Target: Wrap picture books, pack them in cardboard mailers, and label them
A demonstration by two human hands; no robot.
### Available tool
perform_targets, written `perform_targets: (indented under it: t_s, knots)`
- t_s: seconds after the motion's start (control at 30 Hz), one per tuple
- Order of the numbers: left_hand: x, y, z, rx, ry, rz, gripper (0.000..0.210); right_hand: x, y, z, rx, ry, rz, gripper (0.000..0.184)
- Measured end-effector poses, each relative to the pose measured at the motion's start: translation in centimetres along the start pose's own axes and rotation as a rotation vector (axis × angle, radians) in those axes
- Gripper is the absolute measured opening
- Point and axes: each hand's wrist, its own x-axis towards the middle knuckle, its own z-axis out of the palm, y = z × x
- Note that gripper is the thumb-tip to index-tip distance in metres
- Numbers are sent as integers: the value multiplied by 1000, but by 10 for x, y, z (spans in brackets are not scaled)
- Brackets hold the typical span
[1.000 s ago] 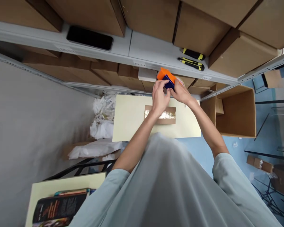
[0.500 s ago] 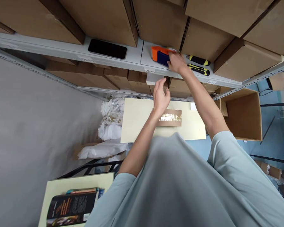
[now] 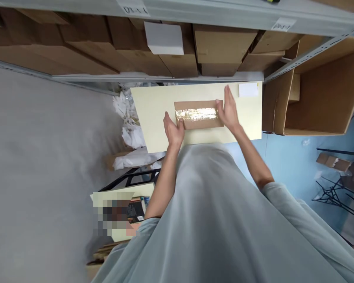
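Observation:
A flat brown cardboard box (image 3: pixel 199 122) with shiny tape along its top lies on the pale yellow tabletop (image 3: pixel 156 137). At its left end is my left hand (image 3: pixel 174 133), fingers stretched out past the edge and thumb over the taped face. My right hand (image 3: pixel 229 112) is at the other end, its thumb on the top corner and its straight fingers pointing away from me. Neither hand is closed round the box. Beyond my right hand, a small white paper slip (image 3: pixel 248 89) lies on the tabletop.
A metal shelf rack (image 3: pixel 194 11) holding brown boxes spans the far side. To the right is a large open carton (image 3: pixel 321 94). White plastic wrapping (image 3: pixel 132 118) is heaped at the left. Books (image 3: pixel 136 209) lie on another table behind my left arm, partly under a pixelated patch.
My right hand has let go of the orange-and-blue tape dispenser on the shelf and come down to the box's right end. My left hand has lowered to the left end. The view has tilted down.

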Motion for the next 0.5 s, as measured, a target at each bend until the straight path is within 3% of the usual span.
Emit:
perform_targets:
  t_s: [0.1, 0.2, 0.33, 0.5]
  knots:
    - [-4, 9, 10, 71, -74, -43, 104, -11, 27, 78, 181, -29, 80, 104]
    - [3, 29, 22, 165, -118, -132, 112, -1, 33, 124, 379, 45, 201, 115]
    - [13, 34, 34, 249, -48, -195, 108, 14, 42, 144, 496, 72, 256, 117]
    - [17, 11, 36, 184, 2, -134, 73, 18, 75, 163, 477, 83, 60, 94]
